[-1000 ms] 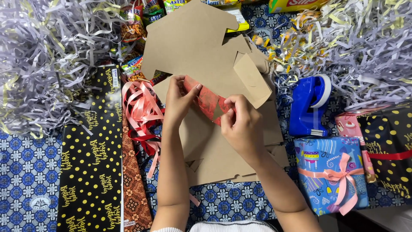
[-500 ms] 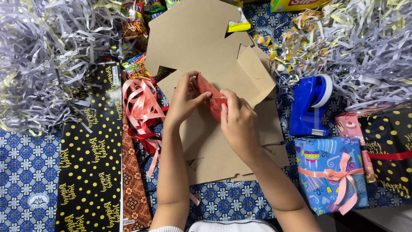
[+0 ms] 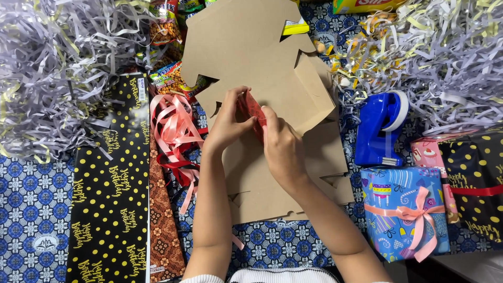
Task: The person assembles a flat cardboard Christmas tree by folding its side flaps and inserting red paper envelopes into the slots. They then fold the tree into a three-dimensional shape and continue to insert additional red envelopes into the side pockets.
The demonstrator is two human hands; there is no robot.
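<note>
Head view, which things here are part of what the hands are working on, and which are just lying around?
In hand:
left hand and right hand, both gripping the small red packet
flat brown cardboard box beneath them

Lying about:
blue tape dispenser
blue wrapped gift with pink bow
pink ribbon pile
black dotted wrapping paper
shredded paper
snack packets
</note>
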